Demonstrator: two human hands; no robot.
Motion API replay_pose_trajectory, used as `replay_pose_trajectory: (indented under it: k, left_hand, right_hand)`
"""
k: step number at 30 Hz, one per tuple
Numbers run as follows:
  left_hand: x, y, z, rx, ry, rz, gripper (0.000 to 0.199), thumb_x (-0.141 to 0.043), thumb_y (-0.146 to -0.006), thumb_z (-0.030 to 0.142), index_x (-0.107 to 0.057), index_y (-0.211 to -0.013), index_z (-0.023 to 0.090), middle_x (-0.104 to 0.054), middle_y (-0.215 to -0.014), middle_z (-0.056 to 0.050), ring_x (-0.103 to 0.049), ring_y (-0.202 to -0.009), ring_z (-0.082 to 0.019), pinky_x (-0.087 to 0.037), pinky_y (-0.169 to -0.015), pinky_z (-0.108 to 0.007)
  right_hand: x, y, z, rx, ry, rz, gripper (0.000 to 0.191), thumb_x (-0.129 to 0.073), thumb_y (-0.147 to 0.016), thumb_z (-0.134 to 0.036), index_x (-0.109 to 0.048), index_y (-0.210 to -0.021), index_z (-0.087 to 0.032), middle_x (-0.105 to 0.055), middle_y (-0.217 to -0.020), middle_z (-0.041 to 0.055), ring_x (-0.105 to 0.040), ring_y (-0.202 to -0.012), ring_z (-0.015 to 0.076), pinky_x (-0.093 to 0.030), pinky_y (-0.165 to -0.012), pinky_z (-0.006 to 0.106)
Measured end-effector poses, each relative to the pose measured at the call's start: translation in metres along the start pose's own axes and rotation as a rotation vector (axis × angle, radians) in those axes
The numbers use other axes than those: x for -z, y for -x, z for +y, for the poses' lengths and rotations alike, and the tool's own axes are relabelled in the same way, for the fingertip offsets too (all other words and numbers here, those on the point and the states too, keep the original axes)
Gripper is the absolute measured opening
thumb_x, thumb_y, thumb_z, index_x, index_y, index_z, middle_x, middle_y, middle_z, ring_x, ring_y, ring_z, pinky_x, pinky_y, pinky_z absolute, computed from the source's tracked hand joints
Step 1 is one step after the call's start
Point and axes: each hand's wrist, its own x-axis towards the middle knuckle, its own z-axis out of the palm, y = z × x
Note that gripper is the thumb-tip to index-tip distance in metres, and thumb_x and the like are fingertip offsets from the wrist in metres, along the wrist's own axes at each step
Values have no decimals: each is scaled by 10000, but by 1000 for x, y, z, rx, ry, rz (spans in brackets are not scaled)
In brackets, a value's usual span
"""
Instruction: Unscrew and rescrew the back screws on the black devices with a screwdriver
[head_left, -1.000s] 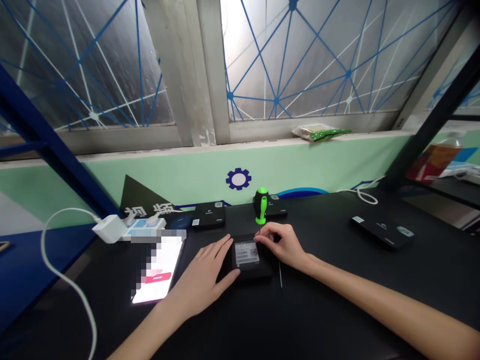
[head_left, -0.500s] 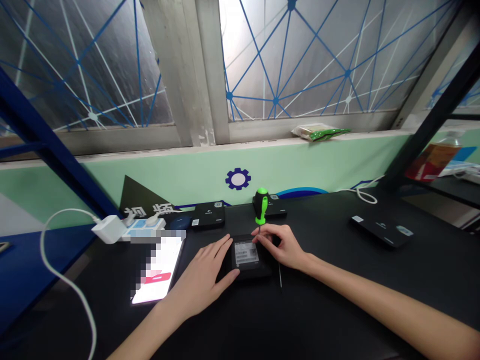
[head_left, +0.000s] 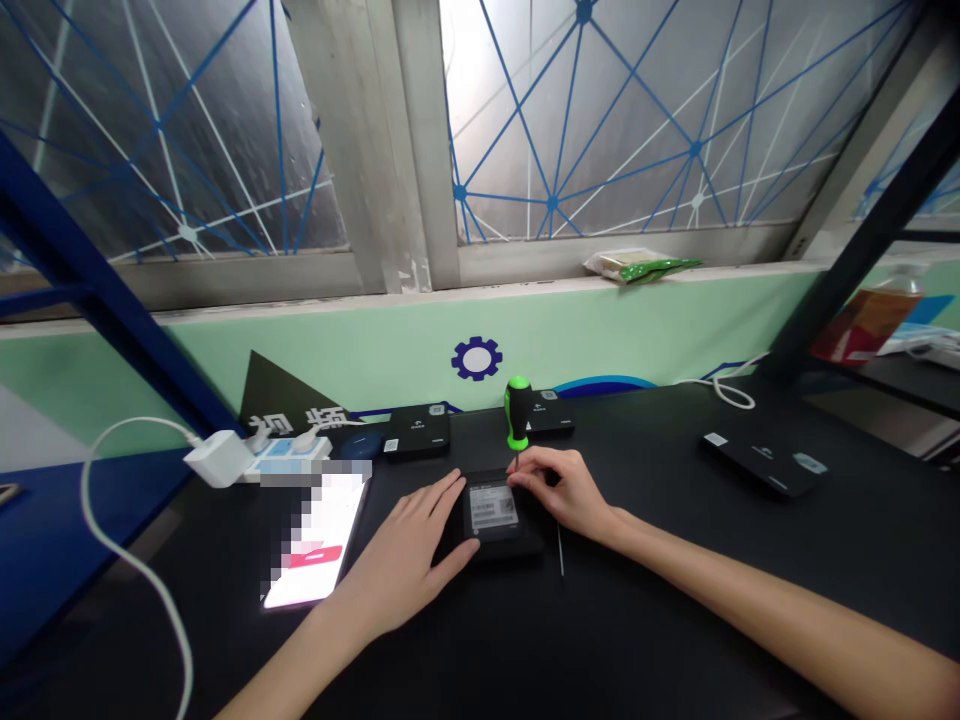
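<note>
Pinches the shaft of a green-and-black screwdriver (head_left: 518, 413) between thumb and fingertips of the right hand (head_left: 574, 492), nearly upright over the upper right part of a flat black device (head_left: 511, 545). Hides the tip behind those fingers; cannot tell its contact with the device. Lays the left hand (head_left: 409, 550) palm down along the left side of the same device, fingertips at the far corner, thumb spread well away at the near one. Holds both hands apart from each other, one on either side. Has the device on the black counter (head_left: 675, 625) straight ahead, with a pale printed label (head_left: 494, 506) facing up. Has a thin metal rod (head_left: 561, 555) just beside it, partly under the right hand. Has a lit screen (head_left: 322, 545) near the left forearm, partly pixelated, and beyond it a power strip (head_left: 281, 460) with a white adapter (head_left: 220, 458) at its left end. Faces a green wall (head_left: 382, 350), with a left box (head_left: 417, 430) and a middle box (head_left: 556, 412) near it, both black, the latter partly behind the screwdriver; has a black right box (head_left: 765, 462) well apart, past the right hand
</note>
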Motion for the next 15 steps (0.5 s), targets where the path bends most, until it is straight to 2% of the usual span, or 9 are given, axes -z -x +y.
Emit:
replay_pose_trajectory:
  k: [8,15]
  left_hand:
    - [1,0,1,11,10,-12,622,-399,-1007,574,-272,-1537,275,-330,-1580,-54,-377,-1401,-287,-365,-1108,-450]
    - [-1,0,-1,-4,17,7,622,-394,-1010,568,-247,-1550,296,-332,-1578,-59,-384,-1394,-308,-370,-1096,-474]
  right_hand:
    - [-1,0,0,-9,1,26,176,-651,-911,-328,-672,-804,-190,-729,-769,39,-634,-619,152,-473,-563,254]
    - [-1,0,-1,-12,33,42,230,-664,-898,-366,-646,-755,-188,-728,-770,47,-589,-552,134,-473,-529,254]
